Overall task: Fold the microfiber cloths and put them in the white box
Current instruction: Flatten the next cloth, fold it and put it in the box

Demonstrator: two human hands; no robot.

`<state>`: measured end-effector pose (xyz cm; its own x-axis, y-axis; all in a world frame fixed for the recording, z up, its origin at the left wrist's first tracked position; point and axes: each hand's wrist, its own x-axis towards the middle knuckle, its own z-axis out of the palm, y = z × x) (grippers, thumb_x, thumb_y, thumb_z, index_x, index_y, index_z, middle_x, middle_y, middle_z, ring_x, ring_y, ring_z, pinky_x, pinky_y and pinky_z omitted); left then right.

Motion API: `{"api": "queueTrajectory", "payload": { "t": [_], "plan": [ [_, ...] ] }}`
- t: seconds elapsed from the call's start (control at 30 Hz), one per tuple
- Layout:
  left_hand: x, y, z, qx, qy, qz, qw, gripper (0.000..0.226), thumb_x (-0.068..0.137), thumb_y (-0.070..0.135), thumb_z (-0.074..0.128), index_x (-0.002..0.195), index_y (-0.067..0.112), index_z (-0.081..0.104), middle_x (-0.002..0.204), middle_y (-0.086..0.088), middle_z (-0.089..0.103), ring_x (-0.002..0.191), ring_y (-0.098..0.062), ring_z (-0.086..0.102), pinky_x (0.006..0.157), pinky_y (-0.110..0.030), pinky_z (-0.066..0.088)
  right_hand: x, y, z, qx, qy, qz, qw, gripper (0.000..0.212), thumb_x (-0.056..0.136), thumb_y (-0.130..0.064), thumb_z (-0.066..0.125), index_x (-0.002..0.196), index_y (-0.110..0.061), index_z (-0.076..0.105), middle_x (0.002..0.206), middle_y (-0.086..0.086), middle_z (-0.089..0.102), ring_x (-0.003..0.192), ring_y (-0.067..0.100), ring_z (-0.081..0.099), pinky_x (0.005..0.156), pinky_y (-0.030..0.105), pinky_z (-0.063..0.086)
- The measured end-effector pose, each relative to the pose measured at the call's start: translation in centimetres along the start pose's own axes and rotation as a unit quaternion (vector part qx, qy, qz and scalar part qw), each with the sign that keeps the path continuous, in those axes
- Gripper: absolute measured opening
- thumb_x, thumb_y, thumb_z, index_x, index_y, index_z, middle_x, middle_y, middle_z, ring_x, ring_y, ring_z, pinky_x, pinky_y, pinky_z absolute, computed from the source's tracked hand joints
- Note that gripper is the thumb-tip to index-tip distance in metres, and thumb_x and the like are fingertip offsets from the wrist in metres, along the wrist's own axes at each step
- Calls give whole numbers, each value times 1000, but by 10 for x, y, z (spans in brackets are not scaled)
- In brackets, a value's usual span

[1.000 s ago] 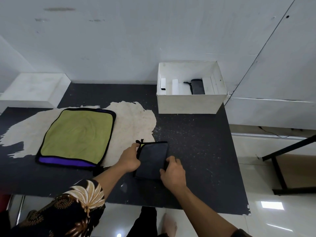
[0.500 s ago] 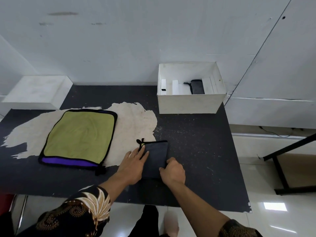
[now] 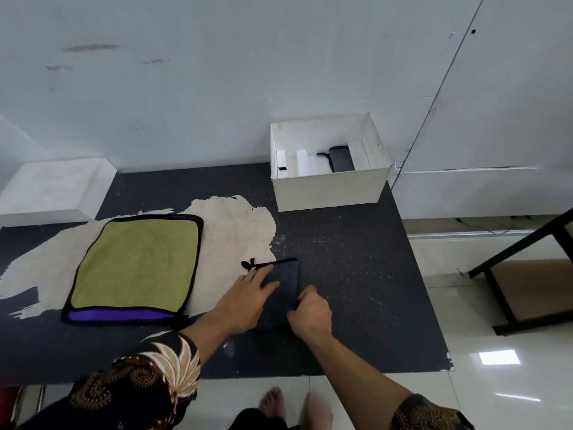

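Note:
A folded dark grey cloth (image 3: 286, 274) with a black loop lies on the black table (image 3: 356, 274) near its front. My left hand (image 3: 248, 294) rests flat on the cloth's left half, fingers spread. My right hand (image 3: 310, 311) pinches the cloth's right edge near the front. A green cloth (image 3: 136, 262) with black trim and a purple strip lies spread flat to the left. The white box (image 3: 331, 187) stands at the back of the table with another folded dark cloth (image 3: 341, 158) inside.
White dividers (image 3: 302, 161) stand inside the box. A pale worn patch (image 3: 238, 225) covers part of the table top. A white ledge (image 3: 55, 187) sits at the back left. A black metal frame (image 3: 511, 274) stands on the tiled floor to the right. My bare feet show below the table edge.
My left hand slid from the cloth's left edge onto its top and now lies flat. The cloth looks narrower. My right hand stays at the right edge.

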<state>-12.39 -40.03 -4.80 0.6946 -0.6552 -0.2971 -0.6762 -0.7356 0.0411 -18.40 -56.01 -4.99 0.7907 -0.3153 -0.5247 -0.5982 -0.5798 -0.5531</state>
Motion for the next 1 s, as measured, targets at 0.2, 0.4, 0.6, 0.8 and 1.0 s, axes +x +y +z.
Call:
{"api": "queueTrajectory", "payload": {
  "t": [0.2, 0.4, 0.6, 0.8, 1.0],
  "plan": [
    [50, 14, -26, -304, 22, -223, 926, 46, 87, 31, 68, 128, 15, 55, 113, -3, 65, 104, -21, 63, 85, -30, 49, -2, -2, -2, -17, -17, 18, 1000, 34, 85, -20, 65, 117, -12, 58, 113, 7, 64, 102, 24, 63, 77, 30, 51],
    [88, 38, -42, -254, -128, -277, 918, 107, 68, 55, 80, 147, 7, 27, 131, -12, 56, 87, -27, 68, 63, -32, 59, -7, -4, 2, -30, 6, 6, 1000, 25, 80, -14, 59, 105, -10, 62, 105, 9, 65, 94, 26, 64, 75, 32, 51],
    [98, 51, -35, -182, -116, -288, 933, 98, 77, 36, 67, 151, 5, 12, 131, -13, 54, 117, -32, 56, 88, -37, 53, -12, -4, 4, 29, 13, -27, 999, 20, 82, -11, 58, 102, -11, 58, 101, 9, 67, 93, 29, 65, 67, 30, 43],
    [95, 58, -30, -201, -67, -323, 922, 74, 78, 30, 71, 135, 8, 28, 119, -11, 61, 110, -31, 60, 73, -33, 46, -23, -1, 13, 73, 33, -33, 996, 32, 81, -10, 61, 111, -12, 51, 102, 9, 67, 93, 29, 64, 78, 37, 52],
    [89, 51, -20, -225, -5, -348, 910, 50, 92, 34, 56, 132, 10, 37, 117, -13, 62, 105, -32, 62, 73, -37, 49, -21, -5, 11, 61, 48, -24, 997, 32, 81, -9, 63, 100, -19, 38, 100, 8, 64, 86, 28, 62, 66, 32, 40]
  ]
}}
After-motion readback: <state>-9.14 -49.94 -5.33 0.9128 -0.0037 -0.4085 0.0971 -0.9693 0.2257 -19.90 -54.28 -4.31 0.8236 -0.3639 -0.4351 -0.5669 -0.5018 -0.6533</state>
